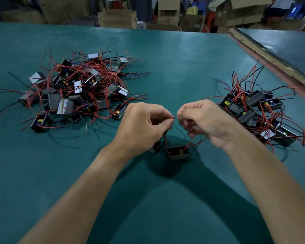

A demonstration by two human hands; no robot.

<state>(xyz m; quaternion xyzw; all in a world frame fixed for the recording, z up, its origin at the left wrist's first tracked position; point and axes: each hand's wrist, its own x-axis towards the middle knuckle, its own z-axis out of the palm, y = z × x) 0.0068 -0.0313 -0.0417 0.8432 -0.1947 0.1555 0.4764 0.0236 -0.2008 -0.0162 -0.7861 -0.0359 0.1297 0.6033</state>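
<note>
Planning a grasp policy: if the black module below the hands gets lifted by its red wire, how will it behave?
Probably dangles and swings: the red wire curves loosely up from the black module to the right hand, so it looks floppy. Boxy and flat-based, it should slide, not roll, if pushed.

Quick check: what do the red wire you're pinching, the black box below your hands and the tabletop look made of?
The red wire, pinched by left hand and right hand: thin, flexible, smooth red jacket, likely plastic insulation. The black box: rigid matte black casing, probably plastic; a yellow part shows inside. The tabletop: dull teal sheet, perhaps rubber or vinyl; faint sheen.
</note>
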